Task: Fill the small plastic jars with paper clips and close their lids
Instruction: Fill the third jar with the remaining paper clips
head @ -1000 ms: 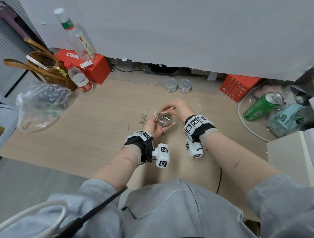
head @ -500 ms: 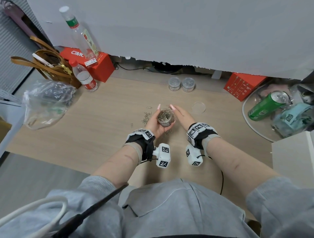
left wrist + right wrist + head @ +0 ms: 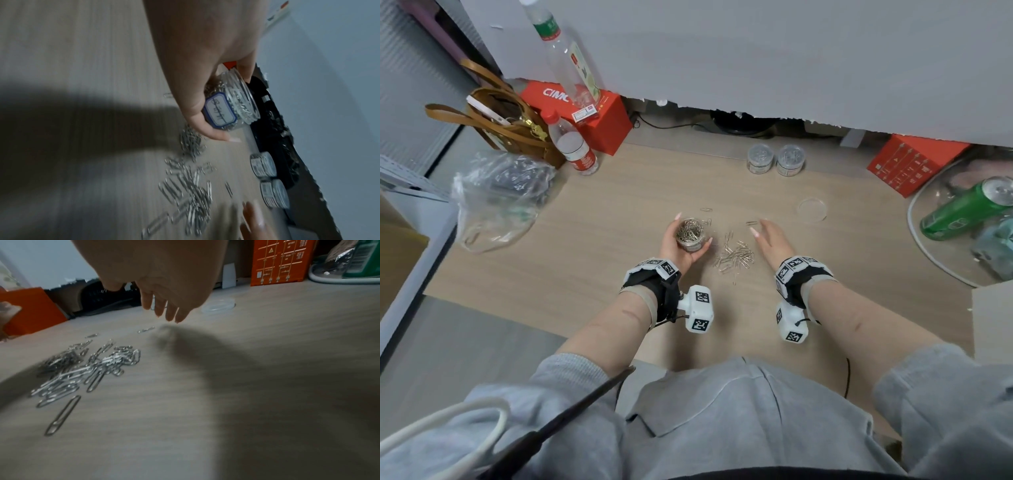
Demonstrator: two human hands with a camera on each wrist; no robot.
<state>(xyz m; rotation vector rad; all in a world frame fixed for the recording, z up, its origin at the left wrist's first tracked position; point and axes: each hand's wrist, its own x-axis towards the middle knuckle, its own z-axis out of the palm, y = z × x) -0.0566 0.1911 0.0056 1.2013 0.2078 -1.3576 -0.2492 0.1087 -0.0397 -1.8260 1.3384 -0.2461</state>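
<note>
My left hand (image 3: 681, 245) grips a small clear jar (image 3: 690, 234) (image 3: 232, 107), open-topped and packed with silver paper clips, held just above the wooden table (image 3: 602, 240). To its right a pile of loose paper clips (image 3: 734, 257) (image 3: 86, 368) (image 3: 191, 186) lies on the table. My right hand (image 3: 770, 236) (image 3: 164, 305) hovers right of the pile with straight fingers, holding nothing. A clear round lid (image 3: 812, 209) (image 3: 219, 305) lies flat farther right. Two closed jars (image 3: 775, 160) (image 3: 267, 177) full of clips stand at the back.
Red boxes (image 3: 585, 113) (image 3: 914, 161), two bottles (image 3: 573, 144), a brown bag (image 3: 506, 120) and a clear plastic bag (image 3: 496, 198) line the back left. A green can (image 3: 969, 209) lies in a clear tray at right. A white box (image 3: 993, 318) stands near right.
My hands have parted: the left carried the jar to the left, the right left the jar's mouth and moved right, uncovering the clip pile between them.
</note>
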